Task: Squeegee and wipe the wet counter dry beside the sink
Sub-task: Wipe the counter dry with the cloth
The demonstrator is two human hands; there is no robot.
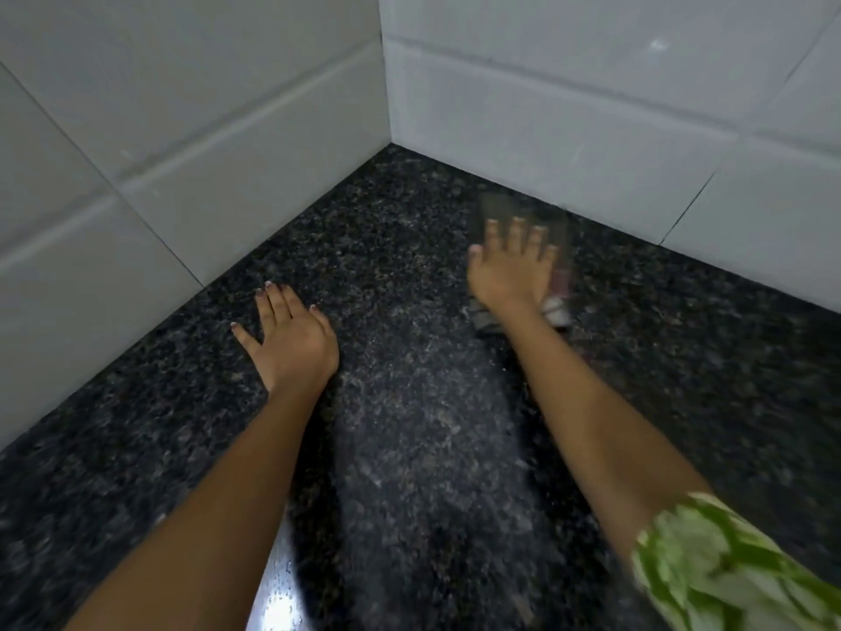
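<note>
Head view: the right hand [512,261], fingers spread flat, pressed a blurred cloth [557,307] onto the dark granite counter [409,448] near its back corner; the left hand [286,339] rested open, palm down, near the counter's left wall edge.

The right hand [512,266] presses flat, with fingers spread, on a blurred cloth [559,307] near the tiled wall [591,107]. The left hand [289,339] rests flat on the dark speckled counter [432,448].
</note>
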